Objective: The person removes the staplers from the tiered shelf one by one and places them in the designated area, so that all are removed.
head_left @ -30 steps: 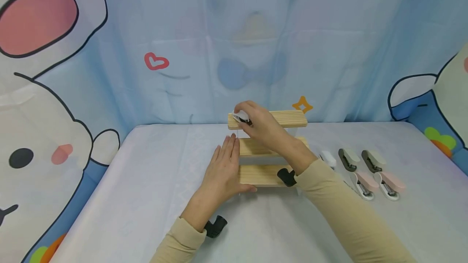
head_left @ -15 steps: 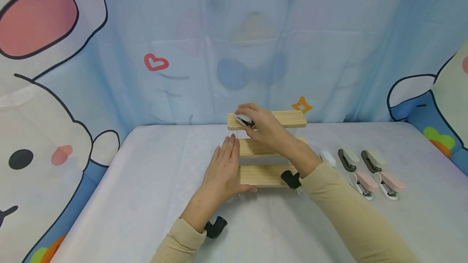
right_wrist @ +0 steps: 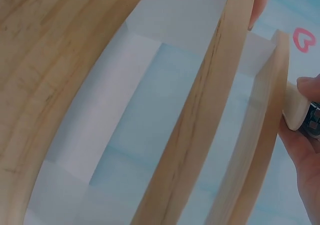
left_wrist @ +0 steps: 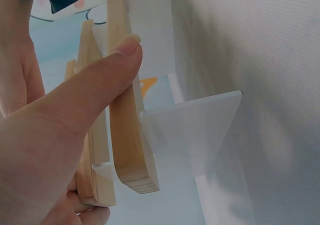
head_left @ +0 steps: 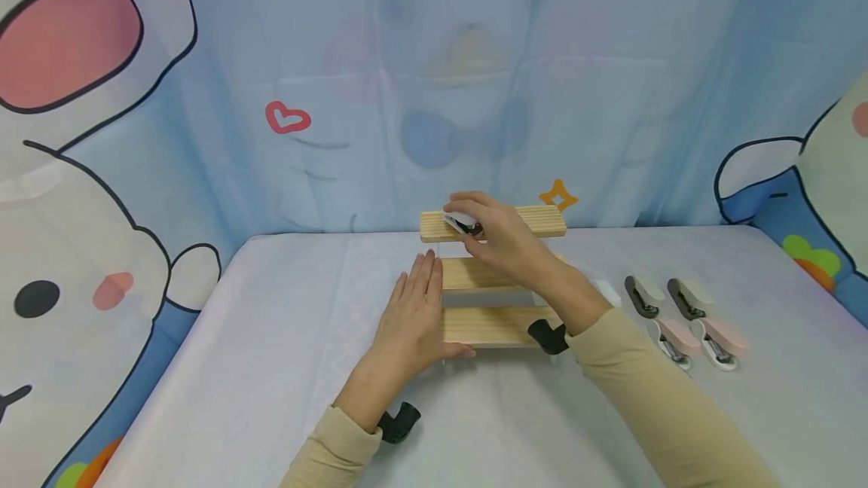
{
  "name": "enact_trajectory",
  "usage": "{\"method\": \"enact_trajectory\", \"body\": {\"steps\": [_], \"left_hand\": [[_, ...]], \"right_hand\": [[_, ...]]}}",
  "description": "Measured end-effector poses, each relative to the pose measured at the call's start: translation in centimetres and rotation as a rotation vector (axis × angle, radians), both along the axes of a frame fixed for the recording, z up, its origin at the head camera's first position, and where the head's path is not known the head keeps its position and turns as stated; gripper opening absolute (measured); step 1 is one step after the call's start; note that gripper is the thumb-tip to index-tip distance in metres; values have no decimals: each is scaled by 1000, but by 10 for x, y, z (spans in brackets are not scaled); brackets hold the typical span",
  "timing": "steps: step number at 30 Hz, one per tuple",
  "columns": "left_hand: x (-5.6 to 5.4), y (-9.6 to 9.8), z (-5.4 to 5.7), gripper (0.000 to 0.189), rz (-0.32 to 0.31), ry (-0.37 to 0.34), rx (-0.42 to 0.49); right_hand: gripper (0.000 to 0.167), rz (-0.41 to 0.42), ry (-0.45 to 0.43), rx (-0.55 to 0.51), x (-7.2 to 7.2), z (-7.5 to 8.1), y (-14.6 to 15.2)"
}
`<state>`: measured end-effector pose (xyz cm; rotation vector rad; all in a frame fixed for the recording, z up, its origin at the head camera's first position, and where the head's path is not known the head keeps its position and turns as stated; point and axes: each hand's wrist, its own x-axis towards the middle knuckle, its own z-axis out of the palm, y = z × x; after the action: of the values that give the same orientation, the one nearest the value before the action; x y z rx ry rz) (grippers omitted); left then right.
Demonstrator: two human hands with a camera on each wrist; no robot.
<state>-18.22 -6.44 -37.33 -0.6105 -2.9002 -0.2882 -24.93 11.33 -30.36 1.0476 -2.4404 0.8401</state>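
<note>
My right hand [head_left: 505, 241] pinches a small white stapler [head_left: 464, 223] at the left part of the top board [head_left: 544, 220] of a three-tier wooden rack. In the right wrist view, the stapler's pale end [right_wrist: 296, 107] meets the top board's edge. My left hand [head_left: 412, 318] lies along the rack's left side with straight fingers. Its thumb [left_wrist: 100, 80] rests across the front of the lowest board [head_left: 491, 326]. The middle board [head_left: 468, 275] is partly covered by my right forearm. Clear side supports [left_wrist: 195, 120] carry the boards.
To the right on the white cloth [head_left: 746, 413] stand two grey-and-cream staplers [head_left: 690, 298] and two pink-and-white staplers [head_left: 722, 341]. Another white object [head_left: 607, 292] is half hidden behind my right forearm. A blue cartoon curtain [head_left: 325, 172] hangs behind the table.
My right hand has slid a little to the right along the top board with the white stapler. My left hand has stayed on the rack's left side.
</note>
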Motion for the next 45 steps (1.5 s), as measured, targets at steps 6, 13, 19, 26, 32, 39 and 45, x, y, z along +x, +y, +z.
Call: {"method": "enact_trajectory", "body": {"steps": [6, 13, 19, 26, 32, 39, 45], "left_hand": [[0, 0, -1, 136, 0, -3, 0], [0, 0, -1, 137, -1, -4, 6], [0, 0, -2, 136, 0, -7, 5], [1, 0, -1, 136, 1, -9, 9], [1, 0, -2, 137, 1, -5, 12], [1, 0, -2, 137, 2, -6, 14], [1, 0, -1, 137, 2, -2, 8]], "right_hand": [[44, -15, 15, -8, 5, 1, 7], [44, -36, 39, -21, 11, 0, 16], [45, -58, 62, -13, 15, -2, 23], [46, -74, 79, -7, 23, -3, 29], [45, -90, 117, -9, 30, -5, 37], [45, -116, 134, -22, 41, -8, 48], [48, -139, 170, -24, 47, -11, 56]]}}
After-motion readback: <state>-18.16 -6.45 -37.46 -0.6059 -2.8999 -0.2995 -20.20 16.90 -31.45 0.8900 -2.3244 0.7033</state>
